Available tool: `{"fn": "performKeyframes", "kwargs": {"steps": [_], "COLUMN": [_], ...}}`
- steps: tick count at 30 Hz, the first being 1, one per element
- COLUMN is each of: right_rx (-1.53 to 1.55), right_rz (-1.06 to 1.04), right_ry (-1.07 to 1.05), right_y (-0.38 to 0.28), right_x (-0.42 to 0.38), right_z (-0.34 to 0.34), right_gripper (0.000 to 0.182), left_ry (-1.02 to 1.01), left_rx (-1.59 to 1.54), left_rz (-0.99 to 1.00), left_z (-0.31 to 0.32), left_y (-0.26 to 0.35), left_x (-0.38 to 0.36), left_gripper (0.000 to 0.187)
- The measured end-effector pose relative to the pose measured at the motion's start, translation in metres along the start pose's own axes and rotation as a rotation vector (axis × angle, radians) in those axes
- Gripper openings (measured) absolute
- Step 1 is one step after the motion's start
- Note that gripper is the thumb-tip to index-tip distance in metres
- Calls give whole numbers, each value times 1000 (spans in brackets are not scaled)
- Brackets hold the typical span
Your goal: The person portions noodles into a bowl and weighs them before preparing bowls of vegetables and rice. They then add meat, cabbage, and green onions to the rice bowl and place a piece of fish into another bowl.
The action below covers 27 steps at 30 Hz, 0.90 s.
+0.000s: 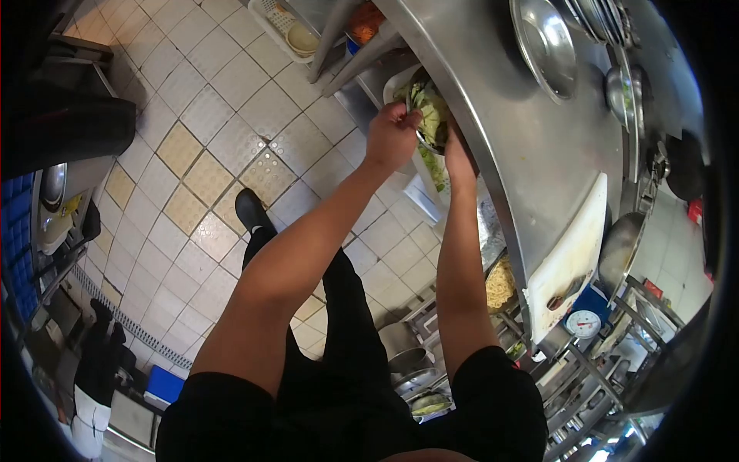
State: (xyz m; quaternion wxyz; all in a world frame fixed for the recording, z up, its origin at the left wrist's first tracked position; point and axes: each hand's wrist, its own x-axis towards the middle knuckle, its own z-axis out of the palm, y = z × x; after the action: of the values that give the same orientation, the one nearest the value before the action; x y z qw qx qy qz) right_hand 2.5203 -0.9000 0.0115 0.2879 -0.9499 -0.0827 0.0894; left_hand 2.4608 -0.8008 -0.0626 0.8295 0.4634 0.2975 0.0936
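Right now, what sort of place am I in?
Probably a commercial kitchen: there's a steel counter, a white cutting board and leafy greens in view.

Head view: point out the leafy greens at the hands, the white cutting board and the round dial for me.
Leafy greens (433, 112): head view, on the visible leaves.
White cutting board (573, 254): head view, on its bare middle.
Round dial (583, 324): head view, on its white face.
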Motion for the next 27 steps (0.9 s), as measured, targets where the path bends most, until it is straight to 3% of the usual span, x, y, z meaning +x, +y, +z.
{"fn": "performKeyframes", "kwargs": {"steps": [3, 5, 7, 11, 12, 14, 16, 19, 22, 25, 27], "right_rx": [-176, -267, -445, -949, -911, -559, -875, -801, -534, -466, -182], "right_rz": [-201, -262, -174, -54, -15, 253, -104, -236, 11, -130, -86], "right_ry": [293, 361, 157, -613, -665, -497, -507, 25, 45, 96, 104], "right_y": [64, 98, 129, 173, 174, 182, 265, 313, 122, 67, 31], "right_x": [6, 16, 28, 39, 40, 44, 66, 72, 26, 8, -8], "right_z": [11, 14, 29, 79, 83, 75, 91, 96, 21, 4, 12], "right_gripper": [37, 39, 41, 45, 46, 45, 41, 40, 41, 41, 34], "left_ry": [-1, 30, 61, 117, 136, 176, 207, 245, 255, 251, 217], "left_rx": [126, -28, -134, -168, -151, -192, -183, -117, -102, -77, -44], "left_rz": [-9, -107, -149, -133, -129, -91, -81, -90, -96, -123, -137], "left_z": [-9, -16, -33, -83, -96, -118, -132, -154, -164, -164, -167], "left_y": [18, 38, 48, 54, 54, 50, 46, 37, 28, 38, 33], "left_x": [-8, -20, -32, -57, -63, -75, -83, -87, -86, -88, -85], "left_gripper": [15, 15, 16, 20, 21, 19, 19, 20, 22, 23, 24]}}
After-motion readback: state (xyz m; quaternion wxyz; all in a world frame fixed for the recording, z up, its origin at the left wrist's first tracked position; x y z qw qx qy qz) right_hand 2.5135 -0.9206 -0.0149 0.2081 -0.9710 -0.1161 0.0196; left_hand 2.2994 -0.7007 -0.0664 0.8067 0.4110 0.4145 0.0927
